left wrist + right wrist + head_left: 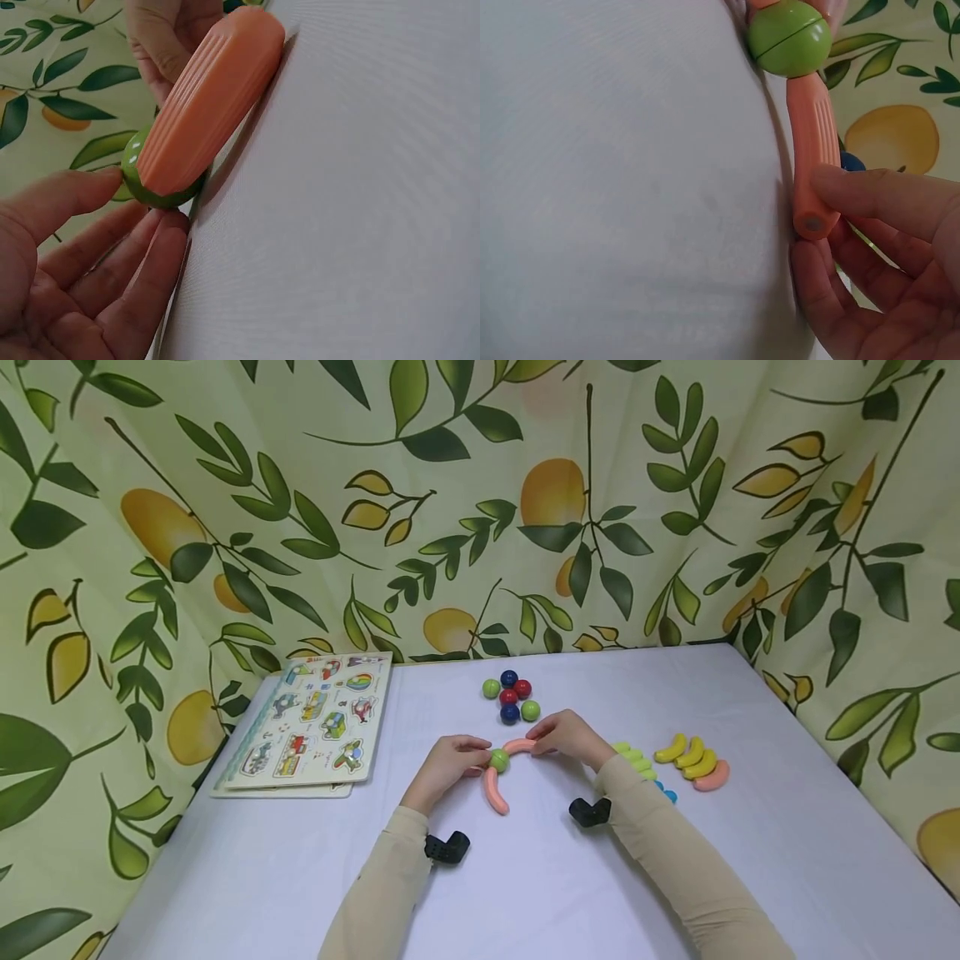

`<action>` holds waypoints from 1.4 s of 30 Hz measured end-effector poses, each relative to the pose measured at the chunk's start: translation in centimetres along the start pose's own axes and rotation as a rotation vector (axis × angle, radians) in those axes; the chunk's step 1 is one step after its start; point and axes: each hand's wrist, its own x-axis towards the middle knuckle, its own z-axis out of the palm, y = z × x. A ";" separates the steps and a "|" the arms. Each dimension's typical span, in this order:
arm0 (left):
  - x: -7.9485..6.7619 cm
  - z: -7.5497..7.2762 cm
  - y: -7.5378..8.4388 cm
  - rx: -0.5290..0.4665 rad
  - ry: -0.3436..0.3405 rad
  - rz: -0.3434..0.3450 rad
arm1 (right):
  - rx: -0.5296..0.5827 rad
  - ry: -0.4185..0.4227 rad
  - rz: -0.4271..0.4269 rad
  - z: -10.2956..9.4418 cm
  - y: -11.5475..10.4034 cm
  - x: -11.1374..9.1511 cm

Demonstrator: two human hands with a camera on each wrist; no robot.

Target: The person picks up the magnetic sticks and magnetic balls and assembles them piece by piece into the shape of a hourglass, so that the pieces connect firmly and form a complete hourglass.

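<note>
Over the middle of the table, my left hand (450, 766) pinches a green ball (499, 760) between thumb and fingers. A curved pink stick (494, 791) touches the ball and points toward me; in the left wrist view this ridged stick (217, 97) covers part of the ball. Another curved pink stick (518, 746) runs from the ball's far right side to my right hand (573, 737). In the right wrist view, thumb and fingers of that hand (892, 262) pinch the stick (811, 142) near its free end, where a small grey disc shows. Its other end touches the ball (789, 41).
Behind the hands sit several balls: green, red (522, 688) and dark blue (510, 713). Right of the right forearm lie yellow sticks (701, 764), a pink stick (712, 776), and partly hidden green (636, 758) and blue ones. Stacked picture boards (315, 727) lie left; a patterned curtain (480, 527) stands behind.
</note>
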 end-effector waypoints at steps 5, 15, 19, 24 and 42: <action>-0.2 0.0 0.2 0.005 0.006 -0.030 | 0.008 -0.016 -0.007 0.3 -0.3 0.3; -0.2 0.0 0.0 0.009 -0.005 -0.055 | 0.044 -0.016 -0.078 1.5 -0.6 0.3; -0.2 0.1 0.0 -0.003 -0.012 -0.057 | 0.055 -0.006 -0.082 1.8 -0.8 0.3; -0.2 0.1 0.0 -0.014 -0.021 -0.056 | 0.072 -0.007 -0.099 1.9 -1.1 0.2; 0.1 -0.1 -0.4 -0.051 0.009 -0.055 | 0.274 0.272 0.105 -0.4 0.2 0.7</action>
